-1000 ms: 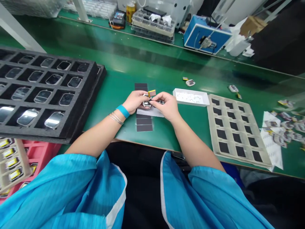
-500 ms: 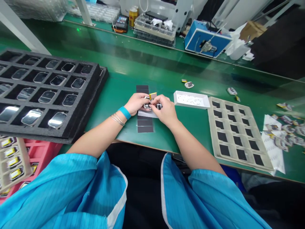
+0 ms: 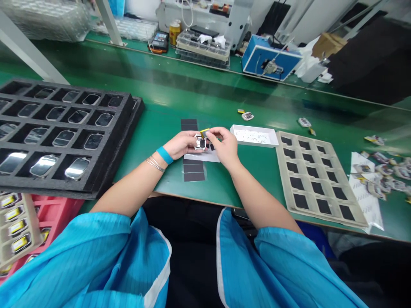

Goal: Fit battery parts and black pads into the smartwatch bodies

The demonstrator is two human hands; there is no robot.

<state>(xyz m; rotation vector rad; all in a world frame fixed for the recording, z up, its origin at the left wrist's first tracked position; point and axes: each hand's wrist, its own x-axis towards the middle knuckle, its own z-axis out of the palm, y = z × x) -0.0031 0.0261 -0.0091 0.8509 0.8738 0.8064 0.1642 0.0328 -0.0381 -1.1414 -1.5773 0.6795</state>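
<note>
My left hand (image 3: 181,145) is closed on a small white-rimmed smartwatch case (image 3: 201,143), whose dark inside faces up. My right hand (image 3: 226,146) pinches a small silver battery with a yellow edge (image 3: 204,132), just above the case's far side. Whether a wire joins battery and case is too small to tell. Below the hands, a white sheet (image 3: 202,158) lies across a strip of black rectangular pads (image 3: 194,170). A small dark piece (image 3: 212,147) shows beside the right fingers; its kind is unclear.
A black foam tray (image 3: 93,164) of watch faces stands at left, above a pink tray (image 3: 61,209). To the right are a white box (image 3: 272,137) with tiny pieces, a beige tray (image 3: 285,186) with black pads, and a pile of watch parts (image 3: 390,175). Equipment lines the back shelf.
My right fingers have moved from the case up to the battery, which is now tilted and gripped. The watch case's inside shows more openly in my left hand. The camera view has shifted slightly.
</note>
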